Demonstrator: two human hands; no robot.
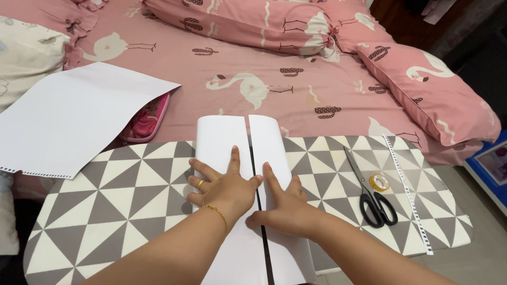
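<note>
At the far left, a large white sheet (74,116) lies loose on the pink bed (237,58), one corner overhanging a pink pouch (149,120) that peeks out beneath it. Along its near edge runs a row of small punched holes.

In front of the bed stands a padded board (132,195) covered in grey and white triangles. It serves as the desk. Down the middle of it lies the folded white paper (222,140), its two flaps turned inward so that their edges nearly meet along a narrow dark gap; the far end curls up slightly over the board's edge toward the bed.

The left hand (224,187) rests flat on the left flap, fingers spread and palm down, gripping nothing; a ring sits on one finger and a thin gold bracelet on the wrist. Just beside it, thumbs nearly touching across the gap, the right hand (285,203) presses flat on the right flap, likewise open with fingers extended.

Further right on the board lie black-handled scissors (369,192), closed, with blades pointing away from the person. A small roll of clear tape (379,182) sits just beside them. A narrow perforated paper strip (409,195) stretches along the board's right side.
</note>
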